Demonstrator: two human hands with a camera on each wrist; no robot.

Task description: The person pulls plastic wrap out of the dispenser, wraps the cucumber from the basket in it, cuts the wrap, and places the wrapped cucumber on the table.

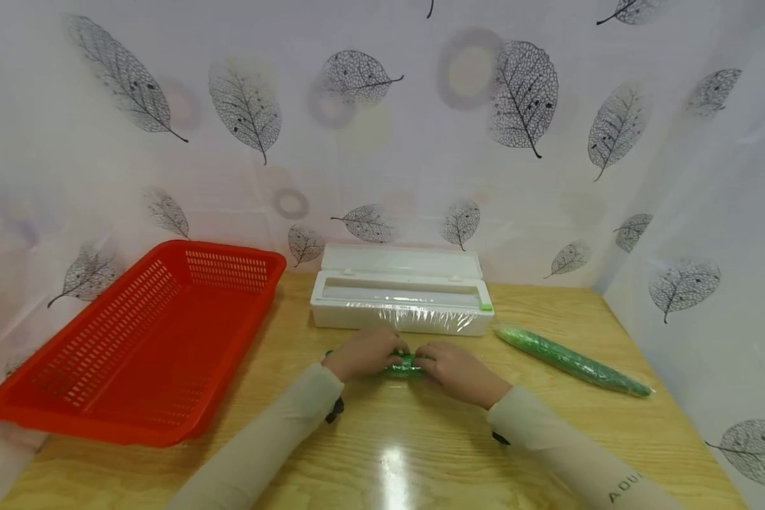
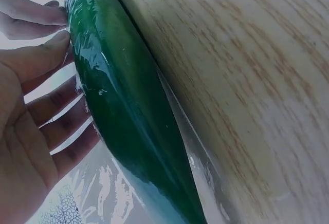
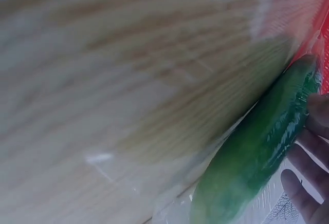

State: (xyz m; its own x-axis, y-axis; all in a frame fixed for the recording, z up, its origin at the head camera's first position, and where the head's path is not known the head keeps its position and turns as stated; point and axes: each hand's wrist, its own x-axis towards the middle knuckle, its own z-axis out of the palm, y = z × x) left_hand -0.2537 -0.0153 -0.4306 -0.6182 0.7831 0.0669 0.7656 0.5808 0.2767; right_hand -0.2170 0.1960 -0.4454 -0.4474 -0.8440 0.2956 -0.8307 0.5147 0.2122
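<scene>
Cucumber (image 1: 404, 366) in shiny film (image 2: 199, 157) lies in the middle of the table (image 1: 350, 446). The left hand (image 1: 365, 352) holds its left part and the right hand (image 1: 460, 370) holds its right part. On its far side sits a white box (image 1: 338, 316), lid (image 1: 401, 261) up. A red basket (image 1: 127, 431) is at left, a second cucumber (image 1: 574, 362) at right.

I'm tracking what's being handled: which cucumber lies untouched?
The right cucumber, slanting right of the box; the left cucumber, in front of it, is touched by the left grip and right grip.
</scene>
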